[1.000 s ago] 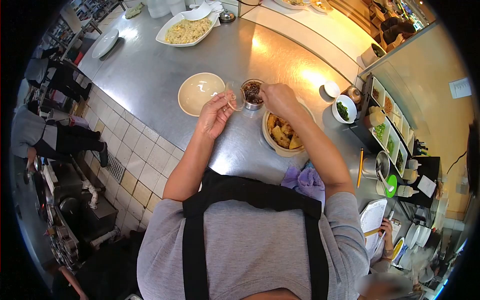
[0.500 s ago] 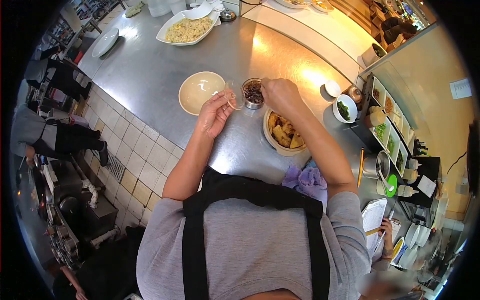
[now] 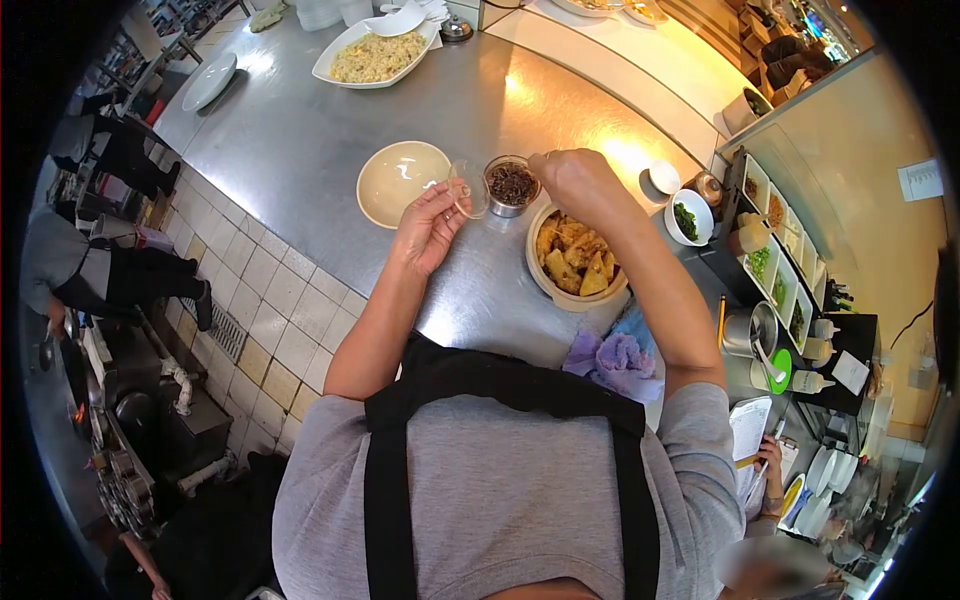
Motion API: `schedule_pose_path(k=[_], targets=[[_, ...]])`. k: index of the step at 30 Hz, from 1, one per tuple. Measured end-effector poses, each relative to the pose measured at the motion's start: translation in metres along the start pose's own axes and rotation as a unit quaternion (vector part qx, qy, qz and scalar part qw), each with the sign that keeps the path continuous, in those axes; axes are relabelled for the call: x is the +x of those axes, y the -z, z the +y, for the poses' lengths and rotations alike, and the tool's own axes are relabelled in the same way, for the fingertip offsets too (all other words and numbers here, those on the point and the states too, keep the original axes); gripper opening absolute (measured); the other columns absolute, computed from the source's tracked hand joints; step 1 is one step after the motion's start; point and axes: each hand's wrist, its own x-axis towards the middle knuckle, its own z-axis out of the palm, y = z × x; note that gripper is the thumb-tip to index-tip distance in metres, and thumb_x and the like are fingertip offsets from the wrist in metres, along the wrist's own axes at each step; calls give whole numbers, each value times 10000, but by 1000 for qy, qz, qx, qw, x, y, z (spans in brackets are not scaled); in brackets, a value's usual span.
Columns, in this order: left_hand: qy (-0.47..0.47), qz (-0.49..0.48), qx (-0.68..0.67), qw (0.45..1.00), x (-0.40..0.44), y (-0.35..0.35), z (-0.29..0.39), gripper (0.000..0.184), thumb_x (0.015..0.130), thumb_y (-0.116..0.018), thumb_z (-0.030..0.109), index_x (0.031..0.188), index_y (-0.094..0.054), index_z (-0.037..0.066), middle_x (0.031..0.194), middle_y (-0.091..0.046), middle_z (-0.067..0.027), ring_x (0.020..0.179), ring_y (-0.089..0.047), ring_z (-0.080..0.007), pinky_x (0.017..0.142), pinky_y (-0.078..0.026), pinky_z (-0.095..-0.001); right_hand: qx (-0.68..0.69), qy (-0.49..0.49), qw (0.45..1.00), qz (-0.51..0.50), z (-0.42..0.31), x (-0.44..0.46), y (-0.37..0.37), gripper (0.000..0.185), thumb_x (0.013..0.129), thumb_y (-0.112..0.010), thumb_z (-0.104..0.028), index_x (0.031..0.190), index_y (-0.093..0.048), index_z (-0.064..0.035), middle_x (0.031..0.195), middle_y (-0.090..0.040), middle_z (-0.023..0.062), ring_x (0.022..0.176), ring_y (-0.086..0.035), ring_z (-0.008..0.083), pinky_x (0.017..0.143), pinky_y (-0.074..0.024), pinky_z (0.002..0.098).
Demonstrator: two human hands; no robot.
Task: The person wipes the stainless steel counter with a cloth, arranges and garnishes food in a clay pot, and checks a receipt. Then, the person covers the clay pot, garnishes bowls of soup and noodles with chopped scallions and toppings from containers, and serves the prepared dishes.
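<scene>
Purple cloth: crumpled on the counter, close to our body.
Pot: the cream pot sits just beyond the cloth, filled with golden-brown chunks, under our right forearm.
Left hand: our left hand pinches a clear round lid between thumb and fingers — tilted, held off to the left of the jar.
Right hand: our right hand is curled, knuckles up, fingertips at the right side of the jar's rim; we cannot tell whether they grip anything.
Jar: the glass jar stands uncovered between our hands, with dark shreds inside.
Bowl: we see a beige bowl left of the jar, just beyond the left hand.
Greens: a small white bowl of them, off to the right.
Far end: a white dish of fried rice — and, left of it, a white plate.
</scene>
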Motion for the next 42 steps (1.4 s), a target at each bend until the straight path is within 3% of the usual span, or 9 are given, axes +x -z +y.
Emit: schedule_pose_path(k=[3, 6, 9, 15, 21, 30, 36, 39, 42], targets=[[1, -7, 7, 1000, 1, -2, -2, 247, 864, -562, 50, 1083, -520, -55, 978, -599, -114, 860, -613, -167, 808, -532, -253, -22, 10, 998, -56, 1, -3, -26, 110, 755, -512, -82, 761, -605, -24, 677, -621, 165, 643, -629, 319, 580, -501, 403], [0, -8, 14, 1000, 2, -1, -1, 245, 864, -564, 53, 1081, -524, -53, 980, -599, -110, 864, -612, -162, 805, -531, -251, 43, 46, 998, 13, 3, -7, -39, 75, 739, -535, -77, 754, -551, -6, 625, -583, 160, 588, -598, 332, 530, -479, 407], [-3, -2, 10, 1000, 1, 1, 0, 235, 865, -563, 54, 1070, -531, -54, 982, -599, -108, 862, -613, -162, 803, -530, -250, 8, -27, 999, -15, -1, -5, -12, 90, 772, -536, -93, 746, -542, -7, 639, -590, 156, 586, -593, 339, 529, -478, 407], [-6, -6, 10, 1000, 1, 0, 0, 226, 867, -560, 57, 1064, -534, -52, 986, -599, -106, 872, -610, -161, 802, -530, -245, 52, -59, 993, 83, -8, -7, -14, 168, 838, -538, -169, 763, -550, -19, 659, -601, 162, 600, -594, 339, 538, -478, 404], [-15, 21, 0, 1000, 0, -4, 2, 224, 864, -538, 18, 1072, -529, -64, 956, -597, -114, 837, -605, -173, 775, -531, -261, 223, -225, 947, 55, 14, -12, -48, 201, 811, -534, -190, 784, -594, 0, 709, -615, 212, 643, -607, 350, 635, -485, 430], [-12, 20, 1, 1000, -2, -9, 2, 210, 863, -539, 15, 1057, -533, -62, 962, -592, -112, 856, -600, -170, 797, -525, -270, 437, -391, 808, 63, 27, -23, -31, 226, 816, -574, -210, 772, -599, 10, 591, -563, 92, 512, -526, 158, 529, -443, 310], [-13, 7, 6, 1000, 1, -8, 0, 218, 857, -554, 22, 1059, -533, -57, 954, -599, -111, 851, -602, -171, 797, -524, -268, 379, -308, 867, 100, 31, -31, -50, 186, 826, -588, -187, 787, -607, -6, 595, -565, 91, 540, -534, 155, 535, -437, 306], [-8, -5, 8, 1000, 1, -7, 0, 210, 855, -559, 24, 1051, -536, -48, 956, -603, -114, 849, -604, -171, 793, -525, -270, 356, -304, 876, 113, 32, -35, -50, 187, 861, -573, -187, 794, -615, -18, 580, -522, 1, 493, -477, 74, 465, -400, 225], [-8, 7, 16, 1000, 1, -9, -2, 199, 853, -562, 26, 1040, -540, -39, 963, -604, -115, 845, -608, -171, 787, -528, -272, 396, -337, 850, 90, 33, -37, -50, 192, 867, -566, -186, 800, -616, -14, 576, -521, 3, 488, -470, 74, 455, -398, 223]])
